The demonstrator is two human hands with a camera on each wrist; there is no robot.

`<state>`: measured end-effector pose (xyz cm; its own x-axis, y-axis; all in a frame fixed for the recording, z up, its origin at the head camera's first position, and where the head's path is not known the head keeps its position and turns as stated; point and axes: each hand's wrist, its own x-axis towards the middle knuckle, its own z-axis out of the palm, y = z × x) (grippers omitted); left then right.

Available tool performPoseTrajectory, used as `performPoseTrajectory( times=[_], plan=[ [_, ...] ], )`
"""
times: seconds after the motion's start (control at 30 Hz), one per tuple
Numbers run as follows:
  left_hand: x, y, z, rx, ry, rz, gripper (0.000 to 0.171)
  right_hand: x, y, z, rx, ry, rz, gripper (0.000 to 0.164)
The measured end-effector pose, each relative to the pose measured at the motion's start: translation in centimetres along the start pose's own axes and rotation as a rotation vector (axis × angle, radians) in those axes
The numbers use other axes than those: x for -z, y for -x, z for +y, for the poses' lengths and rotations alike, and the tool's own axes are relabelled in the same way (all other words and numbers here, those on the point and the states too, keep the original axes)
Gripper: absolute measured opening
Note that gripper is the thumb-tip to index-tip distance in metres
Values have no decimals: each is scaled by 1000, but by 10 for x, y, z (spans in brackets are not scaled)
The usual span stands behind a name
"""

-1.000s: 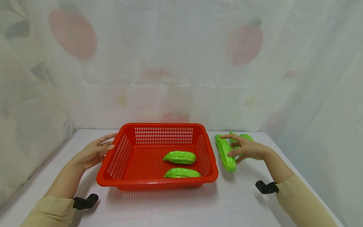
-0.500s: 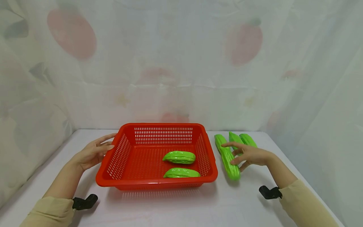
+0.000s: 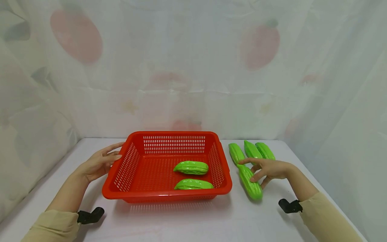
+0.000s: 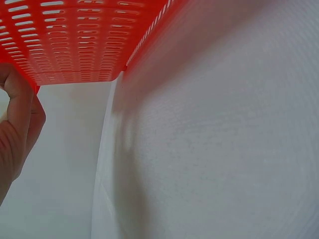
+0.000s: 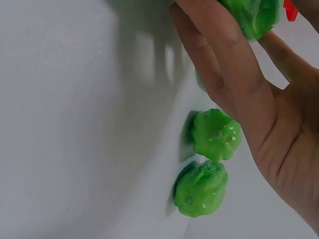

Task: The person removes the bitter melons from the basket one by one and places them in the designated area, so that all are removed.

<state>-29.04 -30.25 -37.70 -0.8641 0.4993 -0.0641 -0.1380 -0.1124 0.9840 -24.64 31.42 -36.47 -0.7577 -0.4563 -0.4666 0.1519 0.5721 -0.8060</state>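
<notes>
One long green gourd (image 3: 249, 179) lies lengthwise under the relaxed right hand (image 3: 269, 169); the open left hand (image 3: 99, 163) touches the red basket (image 3: 121, 174).

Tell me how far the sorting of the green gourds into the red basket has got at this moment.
Two gourds already lie in the red basket. The right hand rests on a third gourd on the table, not lifted. Two more gourds lie behind it, untouched. The left hand touches the basket's left rim. So two in, three out.
</notes>
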Motion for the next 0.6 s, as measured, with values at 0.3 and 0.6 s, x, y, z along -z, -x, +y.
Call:
performPoseTrajectory(
  times=[0.3,0.6],
  plan=[
    [0,0,-1,10,-3,5,41,2,2,3,-33,9,-18,72],
    [0,0,-1,7,-2,1,41,3,3,3,-55,4,15,73]
  ],
)
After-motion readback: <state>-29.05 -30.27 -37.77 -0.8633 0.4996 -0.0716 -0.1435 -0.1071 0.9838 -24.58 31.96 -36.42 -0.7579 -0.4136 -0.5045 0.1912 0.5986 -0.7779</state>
